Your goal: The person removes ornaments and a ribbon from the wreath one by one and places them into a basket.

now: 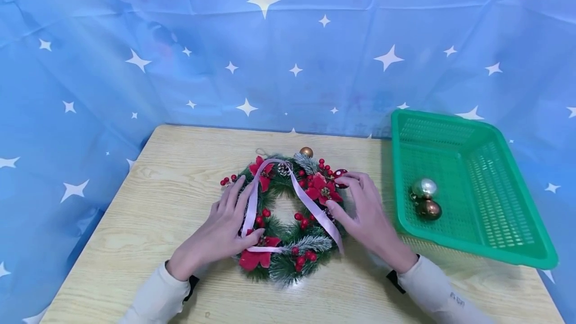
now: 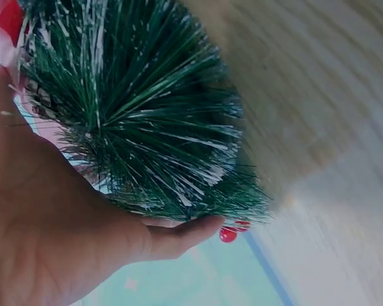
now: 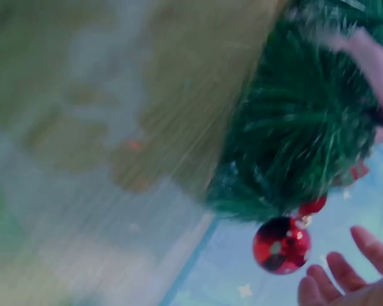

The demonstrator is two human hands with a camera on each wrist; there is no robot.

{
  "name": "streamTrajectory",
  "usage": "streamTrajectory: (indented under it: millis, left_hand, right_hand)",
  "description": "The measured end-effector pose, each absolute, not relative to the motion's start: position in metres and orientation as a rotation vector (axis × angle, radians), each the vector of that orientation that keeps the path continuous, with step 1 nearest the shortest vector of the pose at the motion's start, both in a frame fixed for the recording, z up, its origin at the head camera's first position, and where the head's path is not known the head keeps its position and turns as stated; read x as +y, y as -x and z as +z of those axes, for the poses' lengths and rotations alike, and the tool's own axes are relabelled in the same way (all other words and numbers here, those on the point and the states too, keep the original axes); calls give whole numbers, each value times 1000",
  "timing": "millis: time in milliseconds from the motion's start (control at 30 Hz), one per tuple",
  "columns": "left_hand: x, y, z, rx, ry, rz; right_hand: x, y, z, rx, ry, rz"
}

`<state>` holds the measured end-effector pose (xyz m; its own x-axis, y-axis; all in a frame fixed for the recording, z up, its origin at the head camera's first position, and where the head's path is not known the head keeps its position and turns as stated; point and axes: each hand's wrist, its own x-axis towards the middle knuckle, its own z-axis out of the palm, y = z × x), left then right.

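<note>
Wreath [image 1: 290, 234] partly behind left hand [image 1: 220, 232]

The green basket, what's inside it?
Inside the green basket are a silver ball and a copper-coloured ball, close together. Something beside them is too small to identify. The basket floor directly beneath the balls is covered, so I can't see it.
</note>
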<state>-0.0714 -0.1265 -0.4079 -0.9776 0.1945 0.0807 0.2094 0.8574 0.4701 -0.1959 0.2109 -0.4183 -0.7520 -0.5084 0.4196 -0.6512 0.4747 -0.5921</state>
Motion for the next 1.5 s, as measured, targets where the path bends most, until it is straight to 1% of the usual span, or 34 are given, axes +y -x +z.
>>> streamTrajectory:
  millis: [200,467,1100,1500]
  left_hand:
    - [-133,74,-409,-2991,364,-816]
    - [-136,76,-410,-2971,387,-836]
    - [-128,67,-413,-2931,191,-809]
    - [-126,64,-412,-2913,162,-833]
  right_hand:
    - [213,209,-421,-2536,-976,1153]
    - [215,217,-427,-2562,-950,1180]
    - [217,226,-430,-2543,-957,1205]
    - [216,226,-431,-2532,-924,1201]
